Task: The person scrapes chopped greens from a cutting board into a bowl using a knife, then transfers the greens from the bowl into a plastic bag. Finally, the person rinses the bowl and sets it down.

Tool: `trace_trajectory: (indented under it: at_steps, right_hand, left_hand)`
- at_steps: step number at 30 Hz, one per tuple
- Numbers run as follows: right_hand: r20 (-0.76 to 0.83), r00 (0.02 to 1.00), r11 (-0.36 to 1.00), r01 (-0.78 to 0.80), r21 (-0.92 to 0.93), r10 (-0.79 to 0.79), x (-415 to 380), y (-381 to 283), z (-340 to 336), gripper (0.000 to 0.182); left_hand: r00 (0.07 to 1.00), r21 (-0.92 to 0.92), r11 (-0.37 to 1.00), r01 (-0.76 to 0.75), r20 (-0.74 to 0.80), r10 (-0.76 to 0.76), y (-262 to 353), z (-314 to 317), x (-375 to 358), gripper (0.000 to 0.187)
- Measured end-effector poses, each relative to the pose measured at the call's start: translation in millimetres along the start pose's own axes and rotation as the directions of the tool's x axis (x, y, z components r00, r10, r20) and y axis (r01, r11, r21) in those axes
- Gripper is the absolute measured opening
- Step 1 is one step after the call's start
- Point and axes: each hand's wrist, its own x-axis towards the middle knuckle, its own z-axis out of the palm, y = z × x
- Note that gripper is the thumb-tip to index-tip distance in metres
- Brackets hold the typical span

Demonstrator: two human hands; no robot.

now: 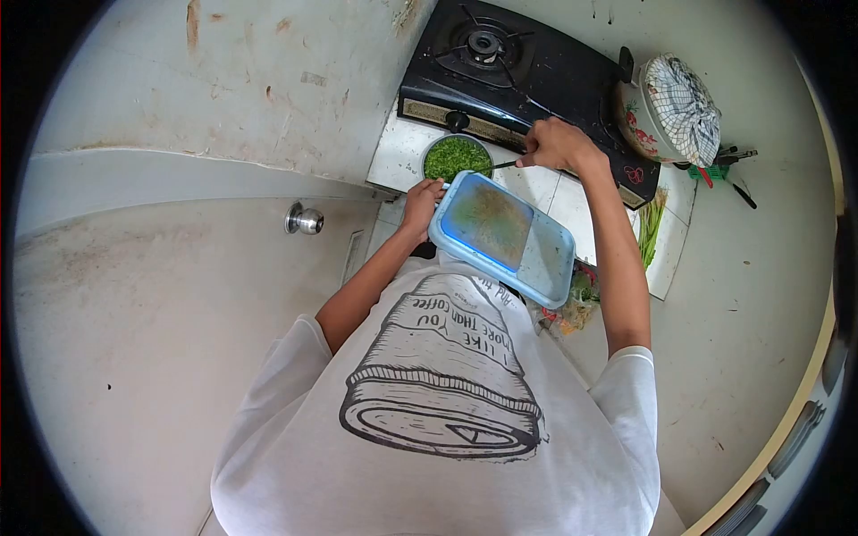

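Here, left fingers (432, 188) grip the blue board (549, 255), right fingers (531, 154) a dark utensil (504, 165) — white tile (535, 185) between board and stove (563, 80) edges.

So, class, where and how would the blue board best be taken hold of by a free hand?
Probably by the rounded right-hand end of the blue board, coming from the right, thumb on top and fingers beneath. The left hand holds the opposite end, while this one has no hand on it, and its rim gives an edge to pinch.
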Motion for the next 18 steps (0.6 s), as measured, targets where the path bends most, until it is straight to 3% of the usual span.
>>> trace_trajectory:
  at_steps: [8, 14, 18]
  right_hand:
    - [-0.019, 0.999, 0.993, -0.027, 0.113, 0.030, -1.7, 3.4, -1.8, 0.041]
    - [-0.118, 0.991, 0.995, -0.048, 0.084, 0.058, 2.8, 4.2, 26.3, 0.041]
    - [-0.014, 0.997, 0.986, -0.068, 0.150, 0.071, -3.1, -7.9, 34.7, 0.041]
  left_hand:
    - [0.999, 0.000, 1.000, -0.022, -0.045, 0.022, 5.9, 4.2, -4.5, 0.019]
    - [0.999, 0.015, 1.000, -0.023, -0.046, 0.024, 1.5, -2.1, 1.1, 0.019]
    - [0.999, 0.023, 0.999, -0.029, -0.034, 0.029, 1.4, -6.2, 4.4, 0.020]
